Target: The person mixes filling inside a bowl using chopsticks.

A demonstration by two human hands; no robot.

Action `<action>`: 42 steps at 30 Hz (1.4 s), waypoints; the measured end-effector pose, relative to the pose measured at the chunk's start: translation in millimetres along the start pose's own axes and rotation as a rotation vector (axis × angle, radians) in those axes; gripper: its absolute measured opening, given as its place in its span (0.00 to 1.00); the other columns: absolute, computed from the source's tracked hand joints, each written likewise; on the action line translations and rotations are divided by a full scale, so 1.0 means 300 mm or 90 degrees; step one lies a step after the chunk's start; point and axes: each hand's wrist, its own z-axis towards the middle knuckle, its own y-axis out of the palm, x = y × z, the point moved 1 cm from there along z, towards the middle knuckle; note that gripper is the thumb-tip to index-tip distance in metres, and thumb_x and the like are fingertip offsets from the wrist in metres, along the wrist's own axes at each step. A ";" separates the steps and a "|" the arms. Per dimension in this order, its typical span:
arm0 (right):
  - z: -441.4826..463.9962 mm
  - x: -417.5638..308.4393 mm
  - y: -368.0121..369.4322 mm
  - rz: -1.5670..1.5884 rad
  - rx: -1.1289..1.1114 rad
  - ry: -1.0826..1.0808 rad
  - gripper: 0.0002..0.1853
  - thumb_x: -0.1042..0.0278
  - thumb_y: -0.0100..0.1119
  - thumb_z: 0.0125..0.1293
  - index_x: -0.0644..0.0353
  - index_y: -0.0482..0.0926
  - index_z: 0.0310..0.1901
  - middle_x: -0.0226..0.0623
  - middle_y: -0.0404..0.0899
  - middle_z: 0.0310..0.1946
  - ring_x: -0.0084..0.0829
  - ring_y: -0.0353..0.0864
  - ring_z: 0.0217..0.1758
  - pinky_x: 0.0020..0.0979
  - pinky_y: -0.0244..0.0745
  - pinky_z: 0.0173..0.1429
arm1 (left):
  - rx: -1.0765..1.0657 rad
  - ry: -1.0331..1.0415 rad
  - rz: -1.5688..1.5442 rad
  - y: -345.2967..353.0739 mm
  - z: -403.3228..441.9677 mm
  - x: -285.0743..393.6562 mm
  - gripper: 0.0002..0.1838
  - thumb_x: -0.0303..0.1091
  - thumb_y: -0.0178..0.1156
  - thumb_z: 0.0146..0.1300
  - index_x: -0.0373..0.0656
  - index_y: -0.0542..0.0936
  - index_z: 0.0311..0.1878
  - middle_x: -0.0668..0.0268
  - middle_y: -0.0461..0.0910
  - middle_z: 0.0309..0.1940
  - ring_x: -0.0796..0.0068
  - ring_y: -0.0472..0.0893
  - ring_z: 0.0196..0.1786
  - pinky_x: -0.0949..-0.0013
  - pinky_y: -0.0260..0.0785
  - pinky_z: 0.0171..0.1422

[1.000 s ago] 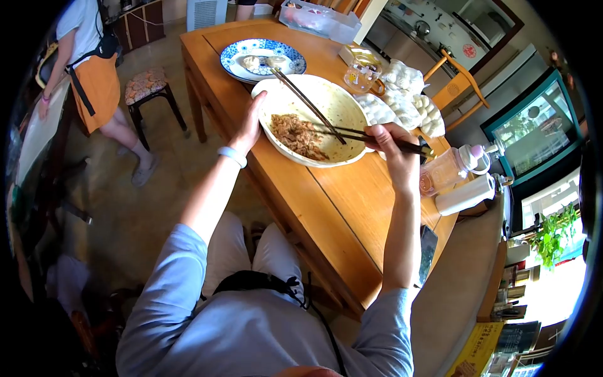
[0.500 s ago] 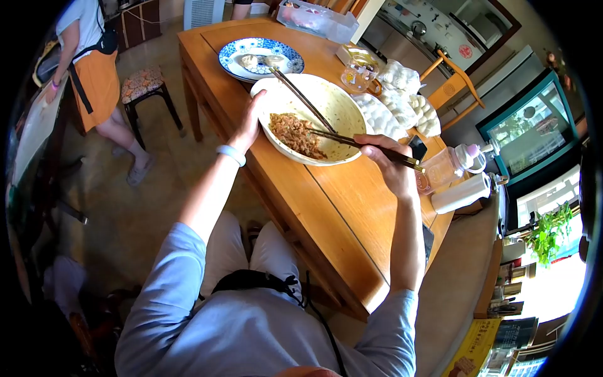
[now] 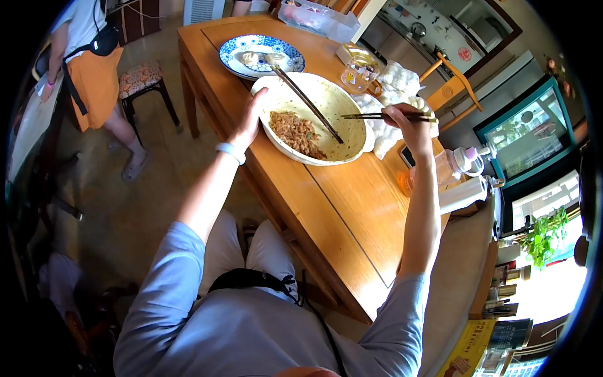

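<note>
My left hand (image 3: 249, 118) is closed on the left rim of a large cream bowl (image 3: 348, 103). Minced brown filling (image 3: 292, 133) lies in the near-left part of that bowl. In my right hand (image 3: 411, 124) is a pair of dark chopsticks (image 3: 370, 115), its tips over the right side of the bowl, above the inner wall. A second pair, dark chopsticks (image 3: 308, 103) too, leans across the far rim with its ends inside the bowl. Just behind stands a blue-and-white patterned plate (image 3: 227, 61) bearing two small pale dumplings (image 3: 250, 58).
The bowl stands on a wooden table (image 3: 333, 207). To its right are a glass mug (image 3: 360, 72), plastic bags of white pieces (image 3: 401, 80), a phone (image 3: 407, 156), a bottle (image 3: 449, 164) and a white roll (image 3: 465, 193). A person (image 3: 94, 81) stands beyond a stool (image 3: 141, 78).
My right hand has moved up and to the right, drawing its chopsticks from the filling towards the bowl's right rim. My left hand keeps its place on the bowl.
</note>
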 end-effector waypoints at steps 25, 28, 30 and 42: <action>0.076 -0.066 -0.119 -0.034 -0.025 0.071 0.12 0.64 0.61 0.59 0.68 0.79 0.32 0.37 0.80 0.26 0.24 0.81 0.30 0.22 0.78 0.37 | -0.022 0.010 0.003 -0.003 0.010 -0.008 0.27 0.47 0.50 0.62 0.35 0.69 0.56 0.60 0.74 0.52 0.72 0.72 0.55 0.69 0.59 0.61; 0.077 -0.078 -0.133 -0.047 -0.038 0.108 0.13 0.63 0.62 0.59 0.68 0.79 0.31 0.37 0.80 0.25 0.23 0.80 0.29 0.22 0.78 0.38 | -0.010 0.000 0.008 -0.005 0.011 -0.008 0.26 0.47 0.50 0.62 0.35 0.69 0.56 0.61 0.74 0.52 0.73 0.71 0.55 0.69 0.59 0.61; 0.075 -0.096 -0.133 -0.064 -0.065 0.132 0.13 0.63 0.62 0.58 0.68 0.79 0.30 0.36 0.79 0.25 0.23 0.80 0.29 0.22 0.78 0.38 | -0.013 0.006 0.005 -0.001 0.010 -0.002 0.26 0.46 0.50 0.62 0.35 0.69 0.56 0.61 0.74 0.52 0.73 0.71 0.55 0.70 0.59 0.61; -0.011 -0.147 -0.091 -0.112 -0.192 0.148 0.13 0.62 0.59 0.61 0.66 0.78 0.35 0.37 0.79 0.31 0.25 0.81 0.33 0.23 0.79 0.39 | -0.022 0.000 -0.012 0.003 0.010 -0.005 0.26 0.46 0.49 0.63 0.35 0.68 0.57 0.59 0.73 0.53 0.71 0.72 0.55 0.68 0.61 0.61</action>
